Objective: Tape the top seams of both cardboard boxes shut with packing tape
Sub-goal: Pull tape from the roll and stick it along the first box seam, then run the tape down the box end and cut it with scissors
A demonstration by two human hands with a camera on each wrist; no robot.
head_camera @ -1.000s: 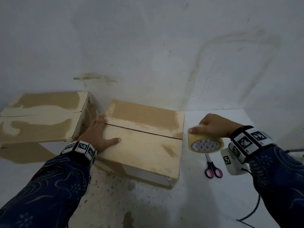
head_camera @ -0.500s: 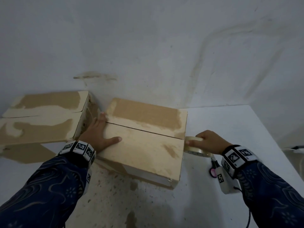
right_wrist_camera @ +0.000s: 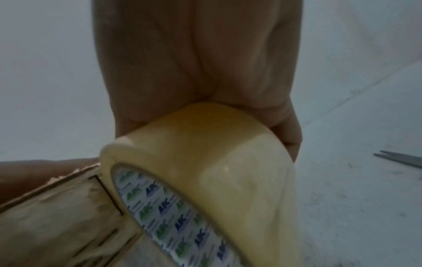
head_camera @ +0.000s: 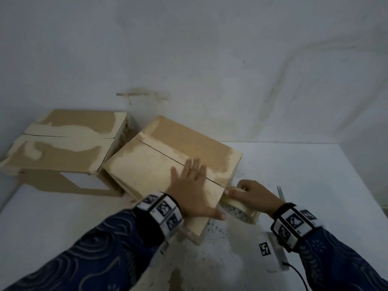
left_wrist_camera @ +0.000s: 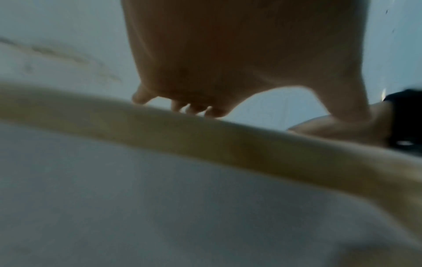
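Two cardboard boxes stand on the white table. The near box (head_camera: 147,166) has its top flaps closed, with a dark seam running diagonally across it. My left hand (head_camera: 192,185) lies flat on that top near its right end, fingers straight across the seam. My right hand (head_camera: 249,193) grips a roll of clear packing tape (head_camera: 237,208) held against the box's right side, at the seam's end. In the right wrist view the tape roll (right_wrist_camera: 205,171) fills the frame, touching the box's side (right_wrist_camera: 57,216). The second box (head_camera: 63,143) sits at the back left, its seam bare.
Scissors (head_camera: 280,192) lie on the table just right of my right hand; their blades (right_wrist_camera: 399,159) show in the right wrist view. A white wall stands right behind the boxes. The table (head_camera: 315,175) runs bare to the right and front left.
The near box has turned, so its seam now runs diagonally. My left hand moved from the box's left end to its right end. My right hand brought the tape down against the box's side.
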